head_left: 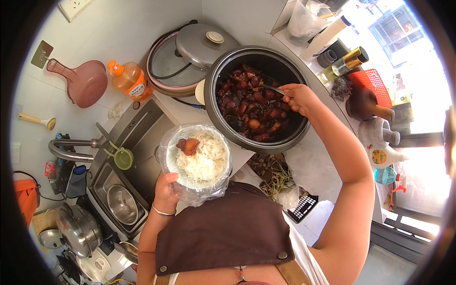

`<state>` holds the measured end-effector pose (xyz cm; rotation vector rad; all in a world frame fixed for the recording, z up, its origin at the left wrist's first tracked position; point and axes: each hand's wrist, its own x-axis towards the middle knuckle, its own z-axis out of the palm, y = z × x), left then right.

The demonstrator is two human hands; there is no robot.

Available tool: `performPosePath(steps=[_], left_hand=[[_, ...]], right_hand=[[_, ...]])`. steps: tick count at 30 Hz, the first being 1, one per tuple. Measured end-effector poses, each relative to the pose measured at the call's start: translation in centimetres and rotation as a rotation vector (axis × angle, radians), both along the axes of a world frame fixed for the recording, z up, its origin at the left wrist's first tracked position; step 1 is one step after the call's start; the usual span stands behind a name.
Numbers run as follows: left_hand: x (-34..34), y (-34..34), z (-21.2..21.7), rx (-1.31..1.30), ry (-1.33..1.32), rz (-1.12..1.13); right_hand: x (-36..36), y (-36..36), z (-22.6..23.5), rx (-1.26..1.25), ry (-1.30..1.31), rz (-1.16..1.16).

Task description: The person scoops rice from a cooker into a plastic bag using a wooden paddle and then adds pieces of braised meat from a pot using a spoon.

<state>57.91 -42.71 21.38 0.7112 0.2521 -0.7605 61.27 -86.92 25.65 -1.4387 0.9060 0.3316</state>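
My left hand (167, 193) grips a bowl (219, 183) lined with clear plastic film, its thumb over the rim. White rice (202, 161) fills the bowl, with a couple of brown braised meat pieces (188, 146) on top at the far left. Over the big dark pot (221, 124), my right hand (298, 99) is closed on the thin metal handle of a utensil (273, 88); its lower end is sunk in the food, so its kind is hidden. Dark, glossy braised meat chunks (251, 107) lie in the pot.
Left of the bowl is a steel sink (142, 147) with a metal basin (122, 203) and a curved faucet (71, 142). Behind stand a grey lid (204, 45) and an orange pump bottle (129, 80). Bottles and a red basket (373, 85) line the windowsill at right.
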Motion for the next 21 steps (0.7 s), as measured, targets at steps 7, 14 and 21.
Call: performPosePath(steps=[7,14,21], left_hand=[[0.0,0.0,0.0,0.007,-0.008,-0.001],[0.1,-0.4,0.2,-0.013,-0.014,-0.009],[-0.1,0.2,-0.5,-0.012,0.009,-0.030]], right_hand=[[-1.0,0.1,0.0,0.097,-0.016,-0.086],[-0.8,0.8,-1.2,0.154,-0.040,-0.115],[0.3,2.0,-1.7,0.226,-0.021,-0.150]])
